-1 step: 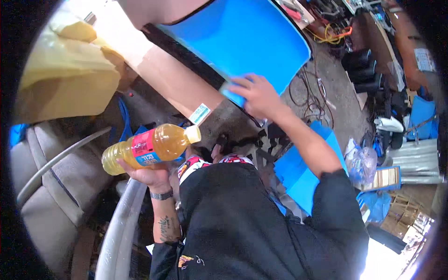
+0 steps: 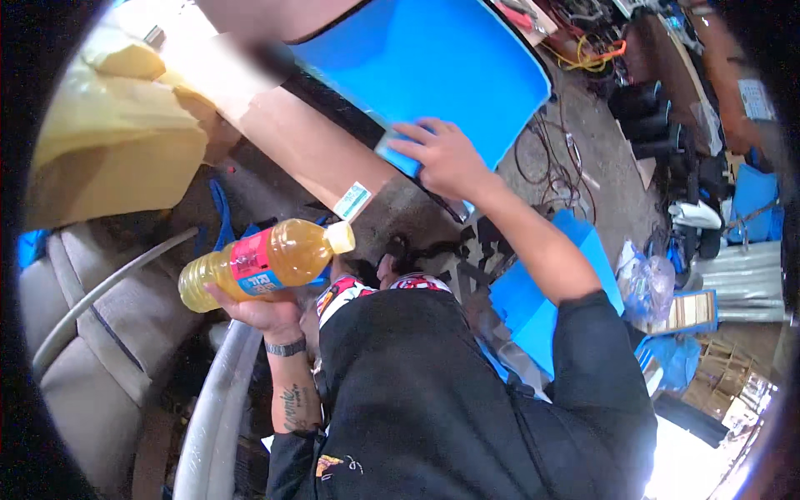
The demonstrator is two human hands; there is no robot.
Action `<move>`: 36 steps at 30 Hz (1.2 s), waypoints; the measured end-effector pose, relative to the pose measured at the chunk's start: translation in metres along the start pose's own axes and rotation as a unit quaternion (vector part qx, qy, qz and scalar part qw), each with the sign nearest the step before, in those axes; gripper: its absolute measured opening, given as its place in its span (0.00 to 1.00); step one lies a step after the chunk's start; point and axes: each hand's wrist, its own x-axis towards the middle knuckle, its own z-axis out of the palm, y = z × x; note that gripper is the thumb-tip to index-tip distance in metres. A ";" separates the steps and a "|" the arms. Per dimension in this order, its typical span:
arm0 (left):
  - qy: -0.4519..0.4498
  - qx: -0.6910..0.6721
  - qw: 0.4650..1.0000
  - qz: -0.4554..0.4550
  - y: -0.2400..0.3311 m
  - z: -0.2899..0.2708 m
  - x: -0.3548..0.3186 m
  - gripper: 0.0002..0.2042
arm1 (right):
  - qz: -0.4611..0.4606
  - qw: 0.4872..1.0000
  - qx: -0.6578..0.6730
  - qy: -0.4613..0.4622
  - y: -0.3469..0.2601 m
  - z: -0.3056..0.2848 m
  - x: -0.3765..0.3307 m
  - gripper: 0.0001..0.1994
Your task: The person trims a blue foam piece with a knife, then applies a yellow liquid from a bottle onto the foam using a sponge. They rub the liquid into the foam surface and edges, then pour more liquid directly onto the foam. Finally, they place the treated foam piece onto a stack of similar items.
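My left hand (image 2: 265,315) is closed around a clear plastic bottle (image 2: 302,252) of yellow liquid. The bottle has a red and blue label and a pale cap, and lies nearly level with its cap end pointing right. My right hand (image 2: 450,163) is at the lower left edge of a large bright blue sheet (image 2: 454,62), its fingers bent over a small light blue piece (image 2: 388,148). That piece looks like foam; most of it is hidden under the fingers. A dark edge runs along the sheet's left side.
Left of the sheet lies a long brown board (image 2: 308,142) with a small label. Yellowish wrapped material (image 2: 117,133) and a grey padded seat (image 2: 92,292) stand at the left. A curved pale tube (image 2: 218,408) passes near my left forearm. Cables (image 2: 546,167) and blue offcuts (image 2: 558,292) lie at the right.
My right hand has slid slightly left and up along the sheet's edge, with the light blue piece under its fingers. The bottle stays in my left hand.
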 end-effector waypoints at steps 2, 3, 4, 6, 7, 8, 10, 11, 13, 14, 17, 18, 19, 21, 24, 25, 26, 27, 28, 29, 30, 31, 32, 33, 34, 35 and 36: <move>0.002 0.024 1.000 -0.003 -0.002 0.005 -0.002 0.31 | 0.008 1.000 -0.012 -0.022 0.003 0.016 -0.029 0.26; -0.002 0.039 0.999 0.003 -0.003 0.014 -0.004 0.31 | 0.009 0.999 -0.019 -0.028 0.005 0.026 -0.041 0.26; -0.005 0.051 0.999 0.009 -0.005 0.021 -0.004 0.31 | 0.025 0.997 -0.017 -0.070 0.004 0.021 -0.068 0.25; -0.006 0.048 0.999 0.003 -0.010 0.020 -0.001 0.31 | 0.056 0.987 -0.018 -0.149 0.003 0.004 -0.131 0.24; 0.013 0.044 0.999 -0.004 -0.013 0.019 0.000 0.32 | 0.073 0.980 -0.019 -0.185 0.002 -0.004 -0.142 0.24; 0.032 0.040 0.999 -0.011 -0.016 0.018 0.002 0.32 | 0.078 0.981 -0.008 -0.178 0.004 -0.005 -0.141 0.24; 0.011 0.038 0.999 -0.023 -0.020 0.012 0.005 0.32 | 0.091 0.982 0.018 -0.162 -0.001 -0.026 -0.114 0.23; 0.000 0.040 0.999 -0.032 -0.020 0.011 0.005 0.32 | 0.050 0.994 -0.004 -0.096 -0.002 -0.025 -0.095 0.23; -0.017 0.050 0.998 -0.045 -0.019 0.015 0.002 0.32 | 0.030 0.999 -0.002 0.019 -0.005 -0.011 -0.053 0.23; -0.025 0.051 0.997 -0.052 -0.021 0.018 0.000 0.32 | 0.031 0.999 -0.006 0.011 -0.003 -0.002 -0.052 0.24; 0.000 0.065 0.998 -0.019 -0.025 0.040 -0.004 0.32 | 0.060 0.998 0.009 -0.033 -0.002 0.030 -0.094 0.24; 0.007 0.056 0.998 -0.028 -0.028 0.041 -0.002 0.32 | 0.086 0.995 0.020 -0.049 0.000 0.029 -0.124 0.24; 0.017 0.050 0.998 -0.032 -0.027 0.041 -0.003 0.32 | 0.108 0.991 0.035 -0.063 0.001 0.028 -0.154 0.24; 0.004 0.047 0.998 -0.042 -0.030 0.043 -0.001 0.32 | 0.165 0.974 0.018 -0.154 0.002 0.015 -0.197 0.25; -0.075 0.042 0.995 -0.045 -0.041 0.052 0.001 0.31 | 0.263 0.959 0.100 -0.043 -0.011 0.007 -0.211 0.28; -0.111 0.040 0.992 -0.042 -0.044 0.062 0.000 0.31 | 0.295 0.933 0.199 0.062 -0.020 0.001 -0.200 0.25; -0.146 0.038 0.988 -0.040 -0.047 0.074 -0.002 0.31 | 0.375 0.846 0.361 0.113 -0.030 0.003 -0.194 0.23; -0.163 0.047 0.985 -0.031 -0.049 0.090 -0.005 0.31 | 0.433 0.729 0.504 0.162 -0.038 0.006 -0.185 0.21; -0.185 0.063 0.980 -0.024 -0.053 0.106 -0.009 0.30 | 0.473 0.580 0.630 0.205 -0.046 0.008 -0.174 0.20; -0.230 0.070 0.970 -0.024 -0.057 0.119 -0.012 0.30 | 0.467 0.422 0.730 0.269 -0.052 0.004 -0.161 0.17; -0.277 0.081 0.957 -0.023 -0.060 0.131 -0.013 0.29 | 0.449 0.379 0.763 0.271 -0.055 0.006 -0.157 0.17; -0.352 0.087 0.932 -0.034 -0.061 0.140 -0.014 0.27 | 0.429 0.336 0.793 0.272 -0.056 0.008 -0.154 0.17; -0.351 0.114 0.929 -0.023 -0.062 0.152 -0.018 0.26 | 0.407 0.292 0.822 0.272 -0.057 0.009 -0.150 0.17; -0.353 0.141 0.925 -0.014 -0.064 0.165 -0.024 0.26 | 0.388 0.279 0.835 0.272 -0.061 -0.001 -0.144 0.17; -0.354 0.166 0.920 -0.003 -0.065 0.177 -0.030 0.26 | 0.378 0.272 0.842 0.272 -0.062 0.002 -0.143 0.17; -0.364 0.160 0.917 -0.021 -0.066 0.188 -0.034 0.24 | 0.367 0.266 0.849 0.272 -0.062 0.006 -0.142 0.17; -0.375 0.176 0.910 -0.015 -0.067 0.195 -0.039 0.24 | 0.357 0.260 0.855 0.272 -0.062 0.009 -0.143 0.17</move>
